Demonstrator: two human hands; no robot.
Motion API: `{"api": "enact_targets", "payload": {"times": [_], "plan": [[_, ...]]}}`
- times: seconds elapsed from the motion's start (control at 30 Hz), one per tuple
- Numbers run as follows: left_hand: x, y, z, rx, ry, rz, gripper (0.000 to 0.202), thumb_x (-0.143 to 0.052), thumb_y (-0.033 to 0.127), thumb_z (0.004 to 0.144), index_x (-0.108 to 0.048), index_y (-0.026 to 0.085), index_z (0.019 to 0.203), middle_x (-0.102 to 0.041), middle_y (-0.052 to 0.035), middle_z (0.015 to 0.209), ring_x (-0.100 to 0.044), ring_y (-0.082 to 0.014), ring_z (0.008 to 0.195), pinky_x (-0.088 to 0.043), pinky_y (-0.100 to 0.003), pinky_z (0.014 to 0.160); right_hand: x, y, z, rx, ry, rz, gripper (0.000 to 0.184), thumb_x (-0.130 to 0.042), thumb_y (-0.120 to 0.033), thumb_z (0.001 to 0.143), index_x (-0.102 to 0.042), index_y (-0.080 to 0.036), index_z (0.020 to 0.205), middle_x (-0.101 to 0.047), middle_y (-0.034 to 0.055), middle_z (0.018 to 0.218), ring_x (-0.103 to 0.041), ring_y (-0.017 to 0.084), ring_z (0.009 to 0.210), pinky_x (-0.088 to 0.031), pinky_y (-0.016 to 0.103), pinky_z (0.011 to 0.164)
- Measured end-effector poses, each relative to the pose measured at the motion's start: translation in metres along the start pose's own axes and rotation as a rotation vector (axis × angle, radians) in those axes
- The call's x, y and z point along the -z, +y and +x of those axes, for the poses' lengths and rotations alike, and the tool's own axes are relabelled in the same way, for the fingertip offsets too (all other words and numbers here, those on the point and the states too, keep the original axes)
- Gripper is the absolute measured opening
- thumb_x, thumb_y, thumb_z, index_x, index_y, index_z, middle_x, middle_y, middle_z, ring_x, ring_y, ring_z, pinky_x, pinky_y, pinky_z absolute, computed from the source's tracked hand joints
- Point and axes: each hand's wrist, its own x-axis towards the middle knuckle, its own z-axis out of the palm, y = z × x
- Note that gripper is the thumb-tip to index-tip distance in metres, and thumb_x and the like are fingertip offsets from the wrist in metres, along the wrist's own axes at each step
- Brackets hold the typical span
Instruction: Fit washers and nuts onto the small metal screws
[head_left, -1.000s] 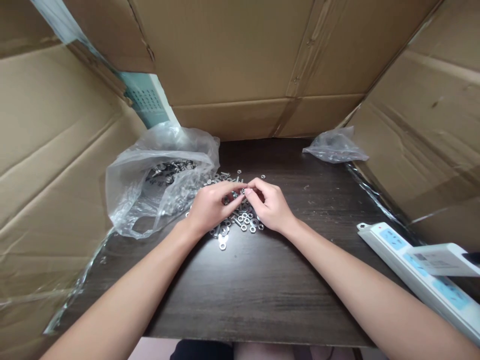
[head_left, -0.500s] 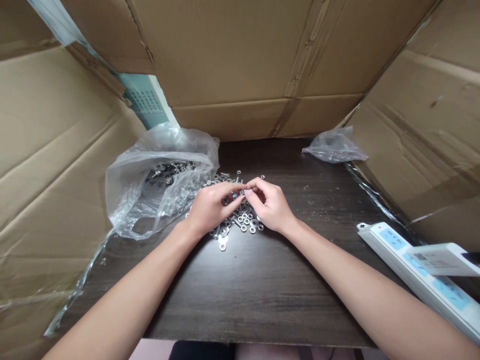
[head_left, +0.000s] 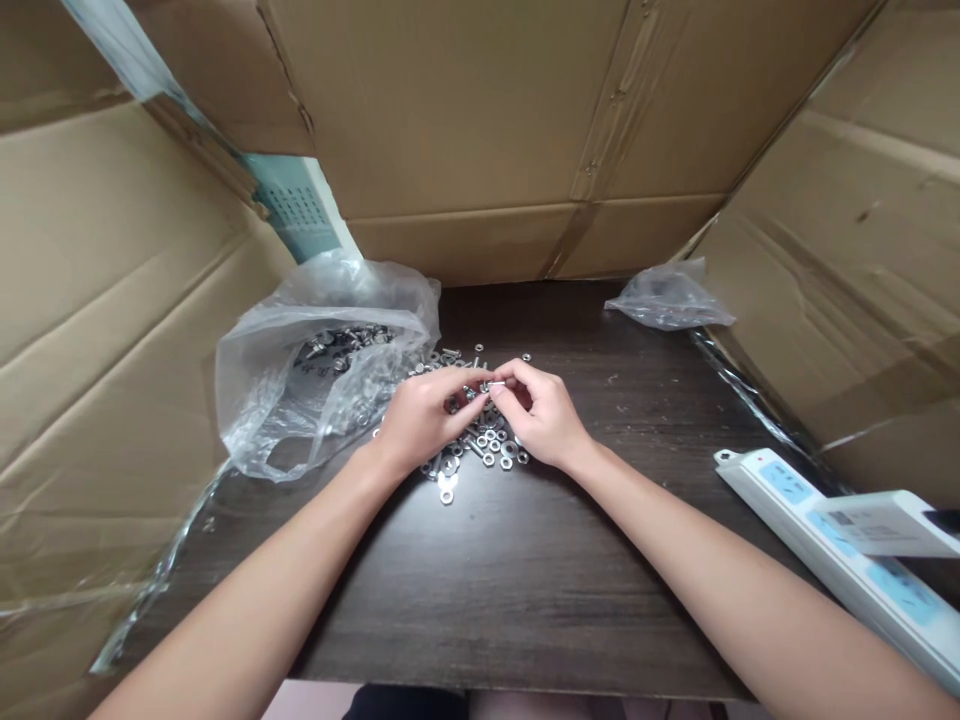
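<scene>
My left hand and my right hand meet fingertip to fingertip over a heap of small metal nuts, washers and bolts on the dark wooden table. Between the pinched fingers of both hands sits a small metal fastener, too tiny to name for certain. Both hands have their fingers curled in. A clear plastic bag with more bolts inside lies just left of my left hand.
Cardboard walls enclose the table on the left, back and right. A second crumpled plastic bag lies at the back right. A white power strip with a white box on it rests at the right edge.
The hands have stayed almost in place, with only slight finger shifts around the small part. The view has dropped a little.
</scene>
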Motion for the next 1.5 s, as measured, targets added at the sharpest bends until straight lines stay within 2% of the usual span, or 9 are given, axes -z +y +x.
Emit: {"api": "enact_targets", "payload": {"times": [0.33,0.53,0.83,1.03,1.27,1.5], "plan": [[-0.0006,-0.0002,-0.0005,0.0,0.012,0.01,0.019,-0.065,0.019,0.092,-0.071,0.017,0.109,-0.075,-0.0015,0.095,-0.065,-0.0095,0.067,-0.052,-0.021,0.064,0.0002,-0.0012,0.0005,0.032,0.001,-0.043,0.022,-0.051,-0.03,0.096,-0.061,-0.018,0.08,-0.058,-0.0001,0.067,-0.051,0.013,0.061,-0.038,0.026,0.061],[-0.0006,0.0005,0.0003,0.0,0.001,0.003,0.02,-0.065,0.02,0.092,-0.071,0.018,0.111,-0.075,-0.002,0.098,-0.065,-0.0097,0.068,-0.052,-0.022,0.064,0.0013,-0.0011,0.0005,-0.003,-0.005,-0.011,0.015,-0.054,-0.028,0.092,-0.064,-0.017,0.089,-0.06,0.0002,0.069,-0.051,0.013,0.06,-0.039,0.026,0.06],[-0.0014,-0.0002,-0.0011,0.004,0.001,-0.006,0.019,-0.065,0.02,0.092,-0.071,0.017,0.11,-0.074,-0.0021,0.095,-0.065,-0.0099,0.068,-0.052,-0.021,0.063,0.0005,-0.0014,0.0003,0.0,-0.004,-0.005,0.017,-0.054,-0.029,0.093,-0.064,-0.017,0.084,-0.058,-0.0009,0.064,-0.049,0.012,0.057,-0.037,0.026,0.057],[-0.0009,0.0014,-0.0006,-0.003,0.0,-0.012,0.018,-0.065,0.02,0.092,-0.07,0.016,0.108,-0.074,-0.003,0.096,-0.065,-0.0099,0.068,-0.053,-0.021,0.063,0.0012,-0.0023,0.001,0.025,0.003,-0.038,0.029,-0.049,-0.031,0.097,-0.059,-0.018,0.073,-0.053,-0.0014,0.061,-0.048,0.011,0.057,-0.035,0.026,0.058],[-0.0013,0.0004,-0.0009,0.004,-0.007,-0.006,0.021,-0.065,0.021,0.092,-0.07,0.018,0.112,-0.075,-0.003,0.1,-0.065,-0.0103,0.069,-0.054,-0.022,0.064,0.0023,-0.0024,0.0012,-0.011,-0.01,0.036,0.016,-0.053,-0.027,0.093,-0.064,-0.017,0.087,-0.061,0.0003,0.069,-0.052,0.013,0.061,-0.039,0.026,0.059],[-0.003,0.0006,-0.0011,0.005,0.0,-0.012,0.021,-0.064,0.021,0.093,-0.07,0.017,0.112,-0.075,-0.0034,0.099,-0.066,-0.0105,0.07,-0.053,-0.022,0.064,0.0017,-0.0029,0.001,0.006,-0.019,0.017,0.021,-0.05,-0.029,0.095,-0.061,-0.017,0.081,-0.056,-0.0007,0.065,-0.049,0.012,0.059,-0.037,0.026,0.058]]}}
